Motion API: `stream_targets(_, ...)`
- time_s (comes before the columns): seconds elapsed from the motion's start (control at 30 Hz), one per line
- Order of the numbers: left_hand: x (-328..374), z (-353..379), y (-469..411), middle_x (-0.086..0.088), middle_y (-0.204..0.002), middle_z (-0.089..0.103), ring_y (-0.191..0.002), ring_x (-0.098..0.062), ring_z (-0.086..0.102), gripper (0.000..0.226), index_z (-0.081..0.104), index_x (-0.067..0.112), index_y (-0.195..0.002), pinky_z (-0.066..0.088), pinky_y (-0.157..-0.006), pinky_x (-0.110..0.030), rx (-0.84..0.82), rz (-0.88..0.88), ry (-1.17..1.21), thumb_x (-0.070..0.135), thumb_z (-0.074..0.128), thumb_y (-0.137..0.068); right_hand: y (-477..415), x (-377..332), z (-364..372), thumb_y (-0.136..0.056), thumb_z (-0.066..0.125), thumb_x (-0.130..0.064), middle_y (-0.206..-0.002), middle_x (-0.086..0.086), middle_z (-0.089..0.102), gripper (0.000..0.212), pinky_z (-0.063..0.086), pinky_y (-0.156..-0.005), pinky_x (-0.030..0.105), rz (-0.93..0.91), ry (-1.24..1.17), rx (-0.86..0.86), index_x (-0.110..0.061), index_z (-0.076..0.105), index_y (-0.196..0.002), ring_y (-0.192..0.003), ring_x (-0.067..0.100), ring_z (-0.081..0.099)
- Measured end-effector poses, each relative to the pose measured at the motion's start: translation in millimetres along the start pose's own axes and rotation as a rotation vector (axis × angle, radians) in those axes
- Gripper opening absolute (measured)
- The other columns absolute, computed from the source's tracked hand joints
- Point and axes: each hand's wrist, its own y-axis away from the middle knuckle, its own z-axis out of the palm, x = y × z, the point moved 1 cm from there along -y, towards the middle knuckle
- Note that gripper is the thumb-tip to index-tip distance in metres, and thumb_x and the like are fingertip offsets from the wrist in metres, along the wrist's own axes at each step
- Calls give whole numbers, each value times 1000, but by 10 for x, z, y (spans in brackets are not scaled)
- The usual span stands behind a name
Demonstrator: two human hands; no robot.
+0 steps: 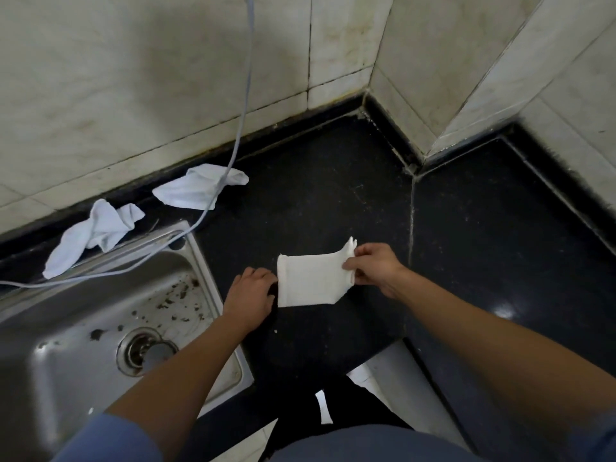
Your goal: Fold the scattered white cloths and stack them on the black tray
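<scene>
folded white cloth: flat on black stone counter, centre frame.
right hand: pinching cloth's 3 o'clock layered edge.
left hand: flat at 9 o'clock edge, grasping nothing.
risk: layers fan apart if the pinch slips.
risk: black tray not in view; two crumpled white cloths at 10 o'clock under grey cable may snag.

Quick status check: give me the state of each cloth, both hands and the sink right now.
Folded cloth: flat on the black counter, right end lifted.
Right hand: pinching that cloth's right end.
Left hand: at its left edge.
Cloth by wall: crumpled, unfolded, cable across it.
Cloth at sink rim: crumpled, unfolded.
Sink: dirty, no water showing.
</scene>
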Motion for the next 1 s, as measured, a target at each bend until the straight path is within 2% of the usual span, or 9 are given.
stream_targets(0.17, -268, -77, 210, 0, -127, 55, -116, -20, 47, 35, 57, 20, -123, 41, -96, -32, 39, -70, 59, 22, 59, -88, -49, -74, 711, -76, 75, 0, -89, 12, 66, 21, 58, -55, 28, -13, 188, -90, -9, 60, -89, -66, 19, 66)
stream_targets(0.33, -423, -89, 349, -3, -122, 57, -113, -22, 49, 35, 58, 18, -123, 43, -93, -34, 35, -128, 106, 19, 58, -87, -178, 62, 1193, -72, 74, -6, -68, 7, 69, 17, 59, -76, 43, -66, 370, -71, -13, 60, -76, -60, 21, 70)
stream_targets(0.47, -449, -76, 350, -2, -122, 55, -112, -22, 48, 36, 56, 18, -124, 43, -92, -34, 32, -137, 121, 20, 57, -88, -222, 118, 1330, -75, 78, -26, -81, 5, 69, 26, 52, -78, 32, -159, 654, -62, -19, 54, -64, -82, 22, 67)
stream_targets(0.53, -414, -93, 295, -2, -125, 54, -113, -21, 48, 36, 55, 19, -125, 43, -93, -34, 48, -117, 115, 22, 56, -90, -223, 125, 1295, -77, 76, -33, -86, 3, 67, 23, 47, -76, 29, -231, 743, -57, -17, 60, -76, -89, 20, 65)
stream_targets(0.63, -269, -115, 164, -3, -138, 45, -122, -23, 42, 39, 52, 19, -130, 39, -99, -35, 55, -24, 91, 25, 54, -91, -174, 165, 1046, -86, 66, -34, -110, 0, 63, 35, 47, -84, 31, -424, 891, -42, -17, 61, -116, -102, 18, 59)
stream_targets(0.77, 30, -94, -48, -5, -156, 20, -139, -25, 23, 52, 38, 19, -142, 29, -109, -40, -2, 151, -25, 29, 52, -93, -136, 366, 683, -90, 61, -33, -142, 11, 46, 52, 46, -95, 44, -861, 1234, 12, -10, 49, -136, -133, 29, 40)
stream_targets(0.83, 99, -29, -129, -4, -160, 7, -144, -25, 12, 61, 27, 19, -148, 23, -113, -42, -93, 173, -92, 32, 52, -94, -197, 482, 594, -95, 49, -43, -160, 10, 17, 69, 32, -109, 47, -799, 1414, -78, -9, 26, -150, -147, 26, 14)
stream_targets(0.9, 88, 44, -165, -1, -161, -4, -146, -25, 4, 66, 19, 19, -150, 19, -115, -44, -162, 149, -121, 35, 51, -95, -273, 577, 514, -98, 32, -52, -161, 5, -9, 74, 17, -116, 45, -690, 1522, -136, -12, 3, -153, -149, 20, -7)
stream_targets(1.0, 26, 125, -165, 4, -160, -12, -147, -24, -2, 68, 13, 20, -152, 17, -117, -44, -199, 143, -124, 39, 47, -96, -327, 655, 393, -93, 8, -60, -157, 3, -21, 77, 10, -118, 48, -673, 1566, -144, -13, -6, -152, -147, 18, -14)
